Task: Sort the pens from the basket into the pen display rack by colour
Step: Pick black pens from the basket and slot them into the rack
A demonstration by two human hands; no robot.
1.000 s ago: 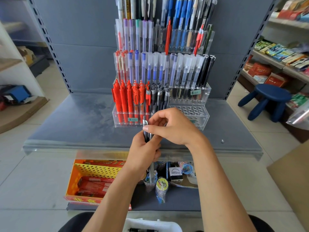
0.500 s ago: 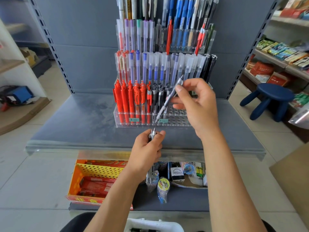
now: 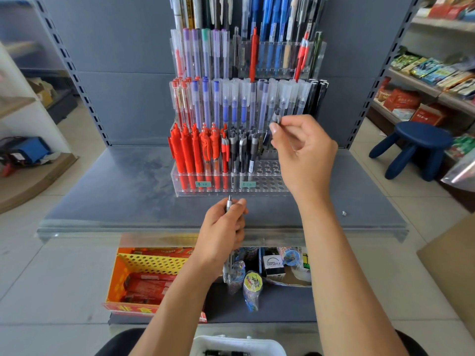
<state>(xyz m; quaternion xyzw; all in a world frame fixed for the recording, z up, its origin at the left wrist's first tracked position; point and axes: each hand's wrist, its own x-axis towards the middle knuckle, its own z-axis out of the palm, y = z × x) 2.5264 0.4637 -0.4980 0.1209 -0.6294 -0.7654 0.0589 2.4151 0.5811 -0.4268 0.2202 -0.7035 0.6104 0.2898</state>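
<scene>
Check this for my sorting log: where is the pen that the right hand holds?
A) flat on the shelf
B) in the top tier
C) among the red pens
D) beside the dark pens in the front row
D: the right hand pinches the top of a pen standing just right of the dark pens in the rack's front row, clear of the red pens.
</scene>
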